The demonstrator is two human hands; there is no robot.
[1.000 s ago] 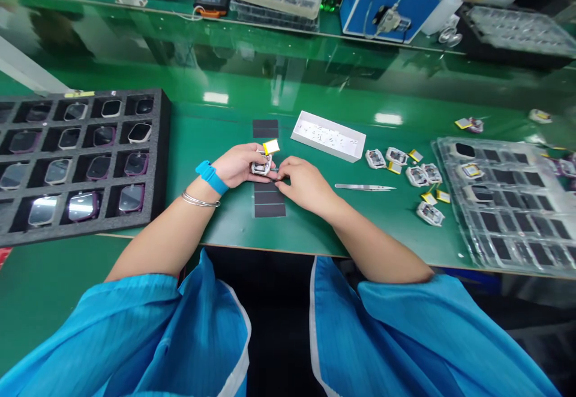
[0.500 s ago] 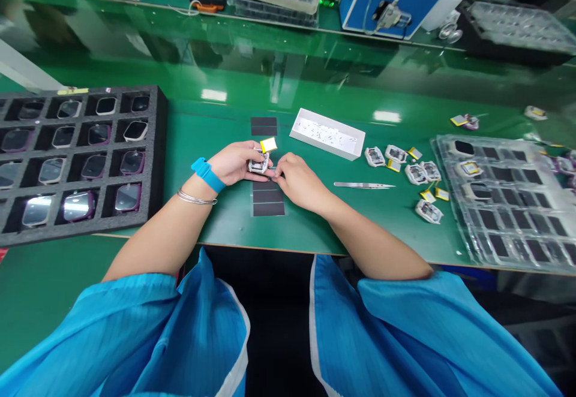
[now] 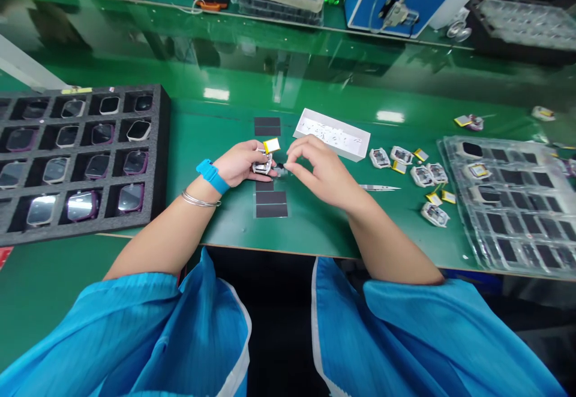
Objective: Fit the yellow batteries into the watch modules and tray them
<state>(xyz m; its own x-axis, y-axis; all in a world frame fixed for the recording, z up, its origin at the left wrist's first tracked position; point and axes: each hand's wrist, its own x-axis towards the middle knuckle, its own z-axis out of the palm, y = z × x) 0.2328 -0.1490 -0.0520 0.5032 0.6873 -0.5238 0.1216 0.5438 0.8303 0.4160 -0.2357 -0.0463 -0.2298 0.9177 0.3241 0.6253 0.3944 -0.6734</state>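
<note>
Watch body (image 3: 262, 164) with yellow battery (image 3: 271, 145) flipped up sits pinched in left hand (image 3: 238, 164) fingers, mid-table. Right hand (image 3: 321, 172), at 3 o'clock of it, pinches a small dark piece (image 3: 283, 169) between thumb and forefinger, apparently just peeled from black pad strip (image 3: 270, 204); not yet stuck on. Loose units (image 3: 418, 172) wait at 3 o'clock; foam tray (image 3: 159, 163) at 9 o'clock mostly filled.

Head view, down onto green bench (image 3: 315, 229)
</note>
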